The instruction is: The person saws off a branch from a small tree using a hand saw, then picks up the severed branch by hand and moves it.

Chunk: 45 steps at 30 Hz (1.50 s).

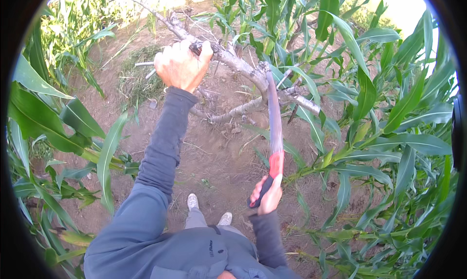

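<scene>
My left hand (pixel 181 65) is closed around a bare grey tree branch (pixel 241 67), which slants from the upper left down toward the middle. In my right hand (pixel 268 196) is the black and red handle of a pruning saw (pixel 275 118). Its long, slightly curved blade points away from me, and the far end lies against the branch near a knobby stub. Whether the teeth are in the wood, I cannot tell. Below that spot the branch forks; one limb runs left near the ground, and a short cut-looking piece sticks out right.
Tall green corn plants (pixel 369 89) crowd the right side, some leaves hanging close to the saw. More corn leaves (pixel 58 118) stand on the left. Brown bare soil (pixel 209 152) lies under the branch, with a heap of dry grass (pixel 141 77) behind my left hand.
</scene>
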Each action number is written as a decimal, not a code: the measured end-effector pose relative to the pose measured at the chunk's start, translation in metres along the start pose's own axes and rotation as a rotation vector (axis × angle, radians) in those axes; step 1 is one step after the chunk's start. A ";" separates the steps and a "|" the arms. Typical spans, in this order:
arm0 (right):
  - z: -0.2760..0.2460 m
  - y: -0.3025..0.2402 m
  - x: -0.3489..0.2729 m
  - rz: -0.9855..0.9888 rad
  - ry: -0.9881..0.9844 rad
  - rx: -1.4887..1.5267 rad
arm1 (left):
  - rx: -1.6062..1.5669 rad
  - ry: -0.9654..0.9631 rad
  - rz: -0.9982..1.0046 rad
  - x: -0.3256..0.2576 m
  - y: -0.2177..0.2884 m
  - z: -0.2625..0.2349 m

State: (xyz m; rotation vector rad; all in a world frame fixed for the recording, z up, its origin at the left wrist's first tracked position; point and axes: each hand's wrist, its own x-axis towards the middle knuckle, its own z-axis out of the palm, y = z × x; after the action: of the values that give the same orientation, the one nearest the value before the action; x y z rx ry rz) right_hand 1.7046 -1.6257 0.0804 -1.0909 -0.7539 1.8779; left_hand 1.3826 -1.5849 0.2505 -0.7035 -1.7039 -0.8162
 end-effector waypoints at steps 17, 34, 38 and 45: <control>0.043 -0.062 0.090 -0.100 -0.195 -0.196 | -0.130 -0.131 -0.029 -0.001 0.008 -0.001; 0.070 -0.081 0.138 0.005 -0.290 -0.047 | -0.162 -0.111 -0.022 -0.007 -0.004 0.003; 0.061 -0.024 0.065 -0.045 -0.117 -0.110 | -0.117 -0.044 0.019 -0.024 -0.017 -0.010; 0.030 -0.029 0.019 -0.129 -0.024 -0.164 | -0.195 -0.069 -0.090 -0.015 -0.004 0.008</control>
State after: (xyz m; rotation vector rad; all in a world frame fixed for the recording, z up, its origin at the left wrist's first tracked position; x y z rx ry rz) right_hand 1.6825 -1.5974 0.1094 -1.0945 -0.9834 1.7472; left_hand 1.3784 -1.5816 0.2338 -0.7992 -1.7434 -1.0423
